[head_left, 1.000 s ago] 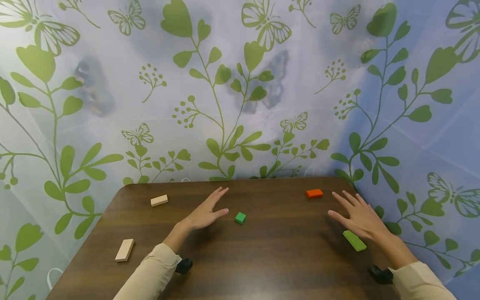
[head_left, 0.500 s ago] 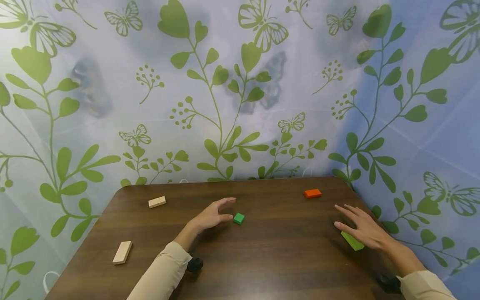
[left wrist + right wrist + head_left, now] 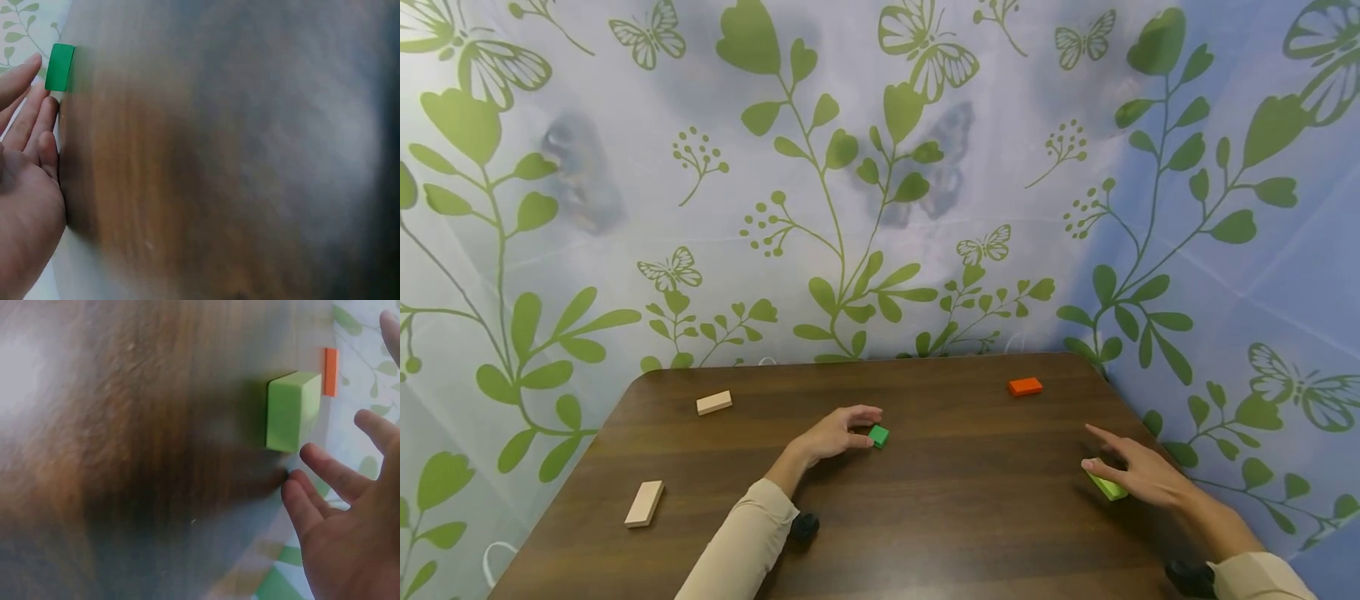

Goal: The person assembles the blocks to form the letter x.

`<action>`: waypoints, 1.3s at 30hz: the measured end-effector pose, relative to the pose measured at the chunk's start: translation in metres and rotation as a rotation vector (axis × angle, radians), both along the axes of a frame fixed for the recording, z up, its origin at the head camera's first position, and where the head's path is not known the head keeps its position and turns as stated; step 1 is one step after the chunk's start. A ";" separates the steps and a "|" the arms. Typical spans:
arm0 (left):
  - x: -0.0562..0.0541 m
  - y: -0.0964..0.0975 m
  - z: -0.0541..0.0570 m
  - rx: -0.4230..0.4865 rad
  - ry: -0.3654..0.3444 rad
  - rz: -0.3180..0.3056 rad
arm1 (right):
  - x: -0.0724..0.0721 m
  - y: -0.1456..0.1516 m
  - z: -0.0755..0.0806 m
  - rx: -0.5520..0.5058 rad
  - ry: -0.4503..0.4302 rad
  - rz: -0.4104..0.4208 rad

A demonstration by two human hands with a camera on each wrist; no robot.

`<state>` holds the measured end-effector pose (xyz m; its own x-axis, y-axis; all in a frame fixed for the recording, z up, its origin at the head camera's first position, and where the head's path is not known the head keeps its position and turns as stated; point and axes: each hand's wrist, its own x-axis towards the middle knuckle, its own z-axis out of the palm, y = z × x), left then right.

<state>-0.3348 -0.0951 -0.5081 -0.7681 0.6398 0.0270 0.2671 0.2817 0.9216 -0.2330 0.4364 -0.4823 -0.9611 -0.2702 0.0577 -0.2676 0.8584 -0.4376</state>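
In the head view my left hand [image 3: 835, 432] is right at a small green block [image 3: 879, 435] near the table's middle, thumb tip by its near left edge and fingers reaching past its far side. The left wrist view has the same green block [image 3: 60, 67] just beyond the fingertips, with the fingers loosely extended. At the right side my right hand [image 3: 1146, 473] hovers over a lime green block [image 3: 1108, 487], partly covering it. From the right wrist, that lime block [image 3: 287, 412] appears in full, with spread fingers [image 3: 337, 472] beside it.
An orange-red block [image 3: 1025, 387] lies toward the table's back right. Two pale wooden blocks, one at the back left [image 3: 714, 403] and one nearer [image 3: 644, 504], rest on the brown table [image 3: 940, 517]. A leaf-patterned curtain [image 3: 880, 208] hangs behind and at the right.
My left hand has moved right to the green block, its thumb and fingers coming closer around it. My right hand has lowered and come nearer over the lime block. The blocks stay put.
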 end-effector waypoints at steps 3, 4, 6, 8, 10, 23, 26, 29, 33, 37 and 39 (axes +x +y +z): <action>0.000 0.002 -0.002 -0.014 0.008 0.020 | 0.000 0.004 -0.003 0.016 0.001 -0.021; 0.000 0.003 -0.002 -0.020 0.010 0.027 | 0.000 0.005 -0.004 0.016 -0.007 -0.022; 0.001 0.004 -0.002 -0.041 0.010 0.043 | 0.000 0.008 -0.006 0.010 -0.027 -0.019; 0.002 0.004 -0.003 -0.067 0.017 0.055 | 0.001 0.011 -0.008 0.002 -0.054 -0.019; 0.004 0.004 -0.004 -0.091 0.028 0.064 | 0.002 0.013 -0.011 -0.015 -0.082 -0.028; 0.005 0.003 -0.005 -0.154 0.095 0.062 | 0.002 0.015 -0.015 -0.080 -0.112 -0.076; 0.003 0.004 -0.004 -0.152 0.089 0.057 | 0.002 0.016 -0.013 -0.109 -0.112 -0.049; 0.001 0.004 -0.003 -0.154 0.090 0.052 | 0.001 0.017 -0.013 -0.144 -0.106 -0.014; 0.000 0.004 -0.001 -0.159 0.090 0.049 | 0.001 0.021 -0.013 -0.200 -0.112 0.036; -0.001 0.004 0.000 -0.161 0.089 0.049 | -0.001 0.023 -0.014 -0.233 -0.123 0.076; -0.001 0.004 0.000 -0.163 0.089 0.052 | -0.002 0.024 -0.014 -0.237 -0.129 0.085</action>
